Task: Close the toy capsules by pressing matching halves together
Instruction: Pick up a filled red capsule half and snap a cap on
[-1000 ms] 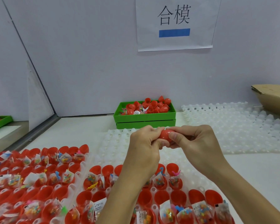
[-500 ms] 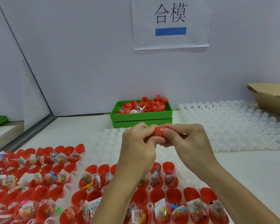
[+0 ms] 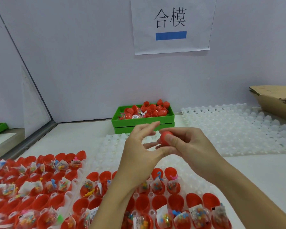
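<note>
Wall sign (image 3: 171, 25) reads "合模"; right hand (image 3: 186, 146) grips red capsule (image 3: 165, 138).

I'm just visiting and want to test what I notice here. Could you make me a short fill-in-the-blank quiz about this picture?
1. The red capsule is held by the person's ____ hand.
2. The left hand has its fingers spread and holds ____.
3. The bin of red capsules by the wall is coloured ____.
4. The bar under the writing on the paper sign is coloured ____.

Missing words: right; nothing; green; blue
</note>
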### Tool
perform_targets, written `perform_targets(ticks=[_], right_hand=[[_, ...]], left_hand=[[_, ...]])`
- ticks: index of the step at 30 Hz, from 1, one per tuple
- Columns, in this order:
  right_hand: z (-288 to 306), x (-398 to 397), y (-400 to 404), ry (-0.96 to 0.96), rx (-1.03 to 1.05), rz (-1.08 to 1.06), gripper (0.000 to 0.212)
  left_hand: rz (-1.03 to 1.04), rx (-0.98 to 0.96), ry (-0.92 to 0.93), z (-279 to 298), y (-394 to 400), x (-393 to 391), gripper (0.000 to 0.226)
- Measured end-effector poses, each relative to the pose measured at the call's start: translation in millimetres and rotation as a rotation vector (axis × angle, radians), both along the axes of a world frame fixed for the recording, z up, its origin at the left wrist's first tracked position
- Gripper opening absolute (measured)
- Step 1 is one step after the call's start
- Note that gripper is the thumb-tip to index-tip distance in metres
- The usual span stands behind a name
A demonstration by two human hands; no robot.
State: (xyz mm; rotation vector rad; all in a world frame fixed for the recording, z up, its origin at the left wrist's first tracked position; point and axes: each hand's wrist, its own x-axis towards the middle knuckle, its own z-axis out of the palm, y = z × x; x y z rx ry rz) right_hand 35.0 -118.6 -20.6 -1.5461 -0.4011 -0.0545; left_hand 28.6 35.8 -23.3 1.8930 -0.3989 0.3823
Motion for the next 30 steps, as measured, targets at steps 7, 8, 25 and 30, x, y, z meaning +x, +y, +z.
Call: perform_targets(ticks=[7,8,25,30], right_hand=[[-6.2,2.4,9.0,-0.054,0.177,0.147,0.028],[-7.1,3.4,9.8,-0.059,0.186,0.147,0.026],[4.5,-1.2,-0.2,-0.257,-0.108,-0.217,0.046],[-2.2,1.0,2.8,-0.347,-0.298,-0.285,0.047]], left_hand=[[-0.173,-0.280,0.118,0.2,-3.6,-5.1,0.046],[-0.162,-0.278,0.095,0.5,-4.0,-4.9,0.043],[-0.178,-0.520,0.275,-0.3,-2.6,1.5,0.034],[-0.143,-0.423,0.268,-4.3,-4.7,3.4,0.038]])
